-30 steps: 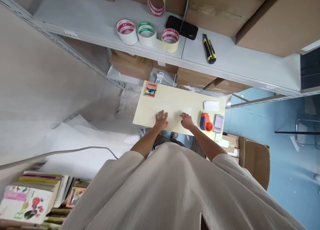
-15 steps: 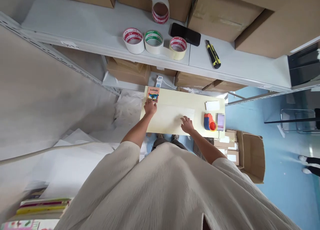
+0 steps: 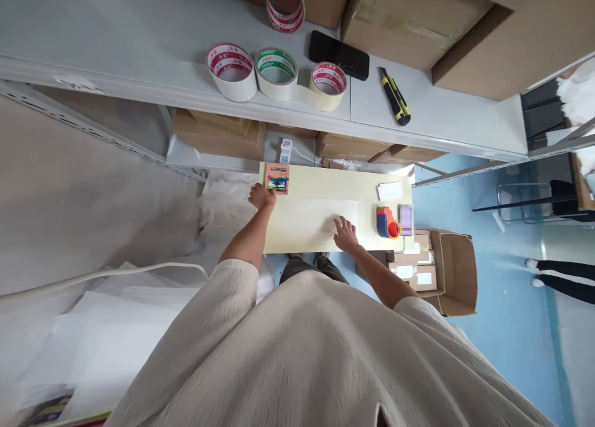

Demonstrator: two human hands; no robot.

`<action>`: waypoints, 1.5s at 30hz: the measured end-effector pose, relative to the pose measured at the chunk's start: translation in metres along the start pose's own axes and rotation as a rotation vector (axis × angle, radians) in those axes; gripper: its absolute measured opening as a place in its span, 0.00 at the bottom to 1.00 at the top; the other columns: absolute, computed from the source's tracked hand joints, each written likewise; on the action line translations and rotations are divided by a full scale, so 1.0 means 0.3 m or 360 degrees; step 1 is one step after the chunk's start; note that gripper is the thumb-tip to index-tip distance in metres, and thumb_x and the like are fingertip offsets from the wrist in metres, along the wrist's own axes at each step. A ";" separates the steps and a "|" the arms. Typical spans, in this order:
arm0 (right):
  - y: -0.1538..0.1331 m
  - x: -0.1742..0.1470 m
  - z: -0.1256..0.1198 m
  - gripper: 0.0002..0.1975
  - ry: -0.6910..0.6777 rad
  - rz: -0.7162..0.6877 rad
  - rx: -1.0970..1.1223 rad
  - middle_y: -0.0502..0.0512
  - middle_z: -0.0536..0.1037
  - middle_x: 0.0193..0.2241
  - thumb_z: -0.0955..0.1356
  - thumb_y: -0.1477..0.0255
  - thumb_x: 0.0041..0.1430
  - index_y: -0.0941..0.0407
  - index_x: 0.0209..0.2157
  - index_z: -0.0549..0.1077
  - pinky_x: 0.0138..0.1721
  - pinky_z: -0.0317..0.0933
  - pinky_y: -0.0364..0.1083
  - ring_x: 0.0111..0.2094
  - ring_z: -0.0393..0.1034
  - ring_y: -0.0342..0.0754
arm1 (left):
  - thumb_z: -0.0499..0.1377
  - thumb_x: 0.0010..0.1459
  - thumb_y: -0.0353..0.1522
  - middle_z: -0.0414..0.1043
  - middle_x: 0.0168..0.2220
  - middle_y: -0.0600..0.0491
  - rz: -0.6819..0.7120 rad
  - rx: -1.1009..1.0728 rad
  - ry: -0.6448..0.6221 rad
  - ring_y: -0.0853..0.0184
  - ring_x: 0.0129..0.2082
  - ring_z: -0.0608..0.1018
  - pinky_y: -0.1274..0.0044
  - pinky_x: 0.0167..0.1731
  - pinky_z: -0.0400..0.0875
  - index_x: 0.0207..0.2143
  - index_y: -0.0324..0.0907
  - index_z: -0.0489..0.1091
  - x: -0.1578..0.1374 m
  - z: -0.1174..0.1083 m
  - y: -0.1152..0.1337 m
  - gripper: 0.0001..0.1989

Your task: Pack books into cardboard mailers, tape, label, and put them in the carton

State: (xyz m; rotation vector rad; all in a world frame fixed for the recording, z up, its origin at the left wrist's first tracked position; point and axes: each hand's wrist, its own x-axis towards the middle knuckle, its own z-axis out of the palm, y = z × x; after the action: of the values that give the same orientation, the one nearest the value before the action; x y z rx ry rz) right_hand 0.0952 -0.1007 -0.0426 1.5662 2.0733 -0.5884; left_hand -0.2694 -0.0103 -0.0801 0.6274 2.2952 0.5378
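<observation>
Spreading across the lower half of the view, a pale textured shirt (image 3: 297, 352) fills the foreground, with the grey shelf (image 3: 139, 49) running across the top. Between the two sits the cream table (image 3: 325, 182), and both arms reach out over it. The left forearm (image 3: 248, 232) stretches forward and slightly outward from its short sleeve, nearly straight; the right forearm (image 3: 376, 272) slants inward from the other side. A clear sheet (image 3: 311, 216) lies flat on the middle of the tabletop (easy to miss, only its sheen and edges give it away). On its right part rests the right hand (image 3: 346, 233), palm down, fingers apart and lightly bent, pointing ahead and to the left, nothing gripped in them. Over at the table's left edge it's the left hand (image 3: 263, 196), wrist turned so the knuckles face outward, fingers curled by the rim, thumb angled to the lower edge of the small book (image 3: 279, 182). Whether thumb and fingers are pressed together on that book, I cannot tell from up here. The book itself lies flat at the table's far left corner, its tree picture facing up. Far right, well apart from the left hand, stands the red-and-blue tape dispenser (image 3: 385, 221), with white paper (image 3: 390, 191) just beyond it.
</observation>
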 end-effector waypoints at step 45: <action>0.292 0.113 0.124 0.28 0.0246 0.0807 0.1482 0.65 0.83 0.54 0.70 0.64 0.65 0.55 0.65 0.72 0.52 0.75 0.53 0.50 0.81 0.59 | 0.61 0.72 0.34 0.86 0.51 0.43 -0.0077 0.0081 -0.0303 0.51 0.56 0.87 0.63 0.54 0.78 0.48 0.47 0.77 -0.653 0.510 -0.132 0.06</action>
State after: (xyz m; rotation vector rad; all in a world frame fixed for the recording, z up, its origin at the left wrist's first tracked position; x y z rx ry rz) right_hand 0.1759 -0.0745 -0.0974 2.5854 1.4135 -1.3693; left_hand -0.0456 -0.1231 -0.1053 0.6185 2.1441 0.3803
